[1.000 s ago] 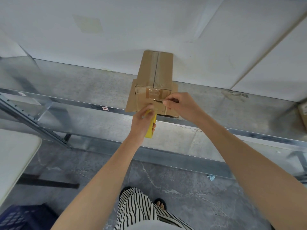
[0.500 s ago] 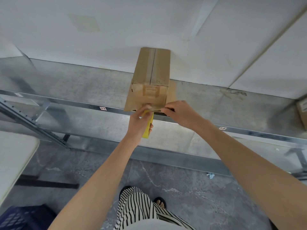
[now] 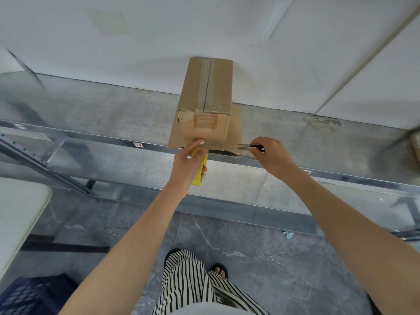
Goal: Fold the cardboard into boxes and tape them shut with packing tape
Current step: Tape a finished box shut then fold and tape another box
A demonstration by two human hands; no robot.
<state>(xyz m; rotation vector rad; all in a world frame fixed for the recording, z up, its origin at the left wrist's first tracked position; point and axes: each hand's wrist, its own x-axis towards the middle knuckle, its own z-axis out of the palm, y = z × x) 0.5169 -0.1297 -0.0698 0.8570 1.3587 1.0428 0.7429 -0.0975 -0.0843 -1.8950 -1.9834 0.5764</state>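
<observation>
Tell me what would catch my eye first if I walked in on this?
A brown cardboard box, taped along its top seam, sits mid-frame on a metal shelf against a white wall. The left hand grips a yellow tool at the box's near face. The right hand, just right of the box, pinches a small cutter, its blades pointing at a cardboard flap.

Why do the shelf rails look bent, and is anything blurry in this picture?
Head view: the wide-angle lens bows the shelf rail and stretches the forearms; light is soft and even, with a faint shadow round the cardboard box on the wall; the blue crate in the corner is blurred.
</observation>
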